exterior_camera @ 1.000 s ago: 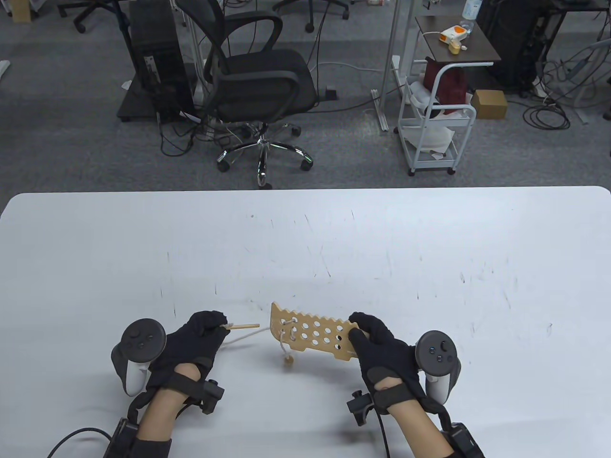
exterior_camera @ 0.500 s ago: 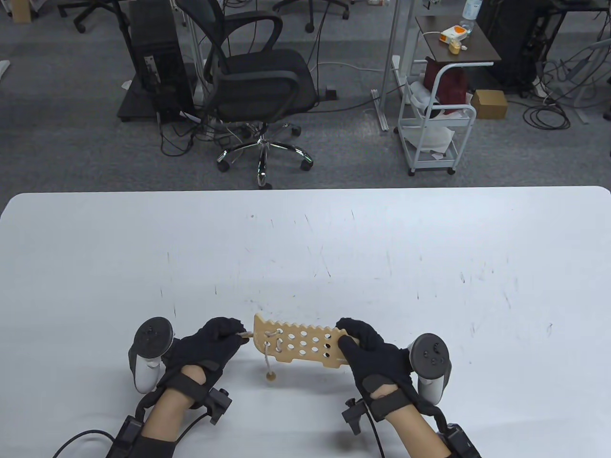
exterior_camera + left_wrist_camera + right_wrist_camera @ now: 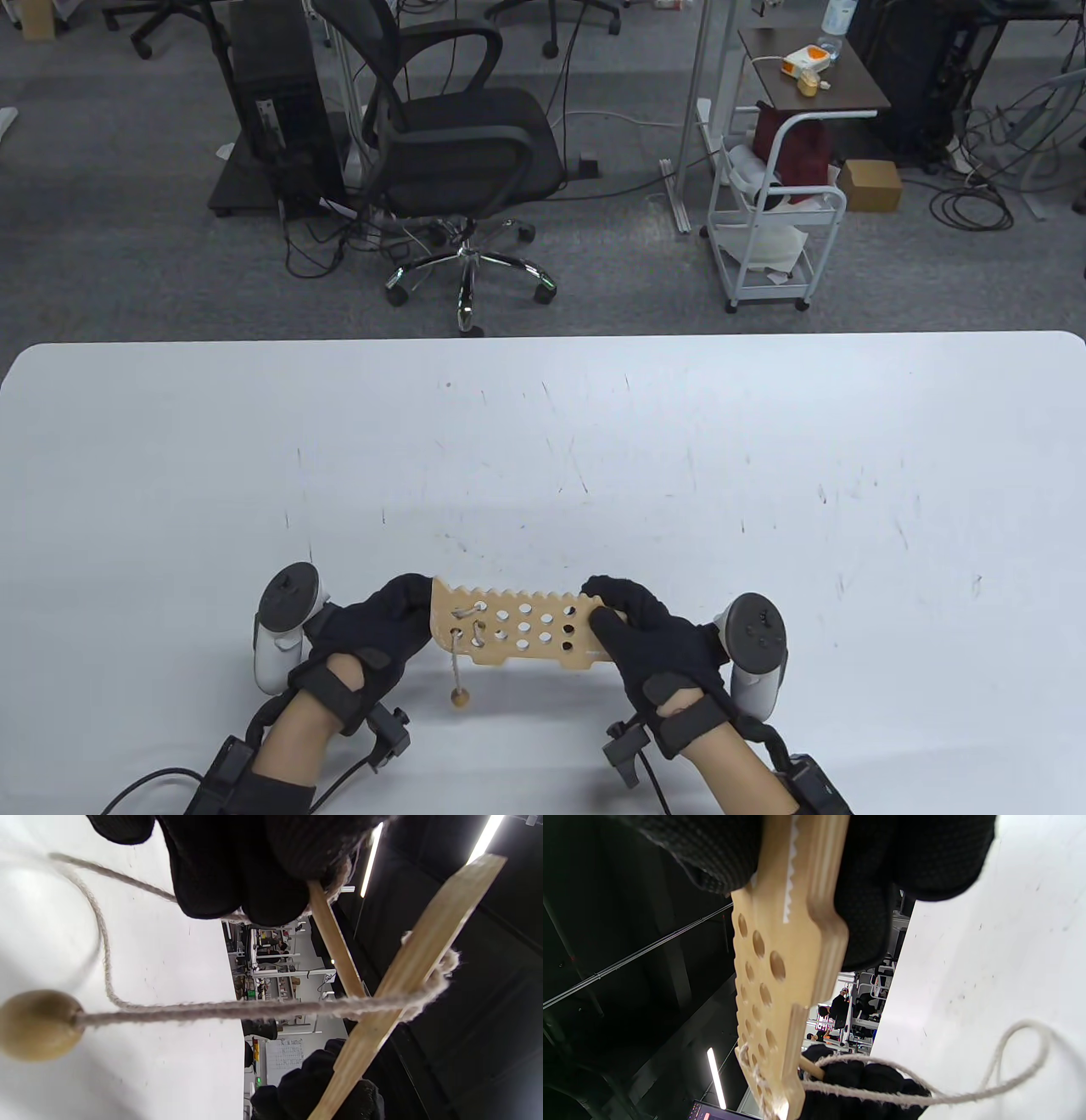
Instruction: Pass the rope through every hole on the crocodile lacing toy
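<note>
The wooden crocodile board [image 3: 517, 628] with rows of holes is held above the table near its front edge. My right hand [image 3: 607, 604] grips its right end, and the right wrist view shows the board [image 3: 772, 984] edge-on between those fingers. My left hand [image 3: 414, 598] is at the board's left end and pinches the wooden needle [image 3: 335, 942], whose tip lies behind the board [image 3: 415, 984]. The rope [image 3: 212, 1010] runs through the leftmost holes. It hangs down to a wooden bead [image 3: 459, 699]. A slack loop of rope [image 3: 967, 1090] lies on the table under the board.
The white table [image 3: 543, 441] stretches away behind the hands. An office chair [image 3: 458, 153] and a white cart [image 3: 776, 229] stand on the floor beyond its far edge.
Both hands and the board moved left and nearer to the front edge. My left hand closed in on the board's left end, and the needle is now hidden behind it in the table view.
</note>
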Available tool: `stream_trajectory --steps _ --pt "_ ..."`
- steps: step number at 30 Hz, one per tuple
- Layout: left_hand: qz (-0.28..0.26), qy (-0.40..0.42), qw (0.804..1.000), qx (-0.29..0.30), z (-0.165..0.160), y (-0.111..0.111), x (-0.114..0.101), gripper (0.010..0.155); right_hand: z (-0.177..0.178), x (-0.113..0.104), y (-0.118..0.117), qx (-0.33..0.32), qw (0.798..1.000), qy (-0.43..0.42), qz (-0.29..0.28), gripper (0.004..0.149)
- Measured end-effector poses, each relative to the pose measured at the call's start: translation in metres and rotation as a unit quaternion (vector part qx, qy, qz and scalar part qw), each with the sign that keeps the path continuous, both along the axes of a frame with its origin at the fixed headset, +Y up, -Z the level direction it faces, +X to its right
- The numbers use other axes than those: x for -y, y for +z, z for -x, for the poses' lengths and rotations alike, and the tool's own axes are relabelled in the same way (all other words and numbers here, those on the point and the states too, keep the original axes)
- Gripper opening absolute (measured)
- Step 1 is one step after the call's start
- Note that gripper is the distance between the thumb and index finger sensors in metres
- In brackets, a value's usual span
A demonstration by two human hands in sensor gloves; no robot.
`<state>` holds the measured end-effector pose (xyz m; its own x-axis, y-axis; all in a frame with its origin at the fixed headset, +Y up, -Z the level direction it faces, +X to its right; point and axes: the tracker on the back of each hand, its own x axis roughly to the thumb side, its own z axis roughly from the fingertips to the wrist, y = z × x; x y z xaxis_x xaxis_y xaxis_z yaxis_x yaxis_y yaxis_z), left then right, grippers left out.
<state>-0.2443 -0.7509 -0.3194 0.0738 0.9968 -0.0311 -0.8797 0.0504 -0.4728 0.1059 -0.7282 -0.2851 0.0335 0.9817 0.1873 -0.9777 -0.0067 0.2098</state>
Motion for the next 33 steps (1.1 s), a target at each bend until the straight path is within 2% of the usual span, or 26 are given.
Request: stream_trajectory --steps 4,16,33 --pt "0.008 0.014 1.000 0.015 -0.006 0.003 0.000 0.043 0.002 0.000 0.001 -0.009 1.000 -0.014 0.001 0.048" --pt "-0.007 -0.010 1.000 -0.009 -0.006 0.005 -0.003 0.042 0.005 -0.002 0.002 -0.010 1.000 -0.015 -0.008 0.047" --pt "0.024 0.079 0.993 0.079 -0.025 0.013 -0.004 0.052 0.003 0.001 -0.001 0.007 1.000 0.021 -0.012 0.047"
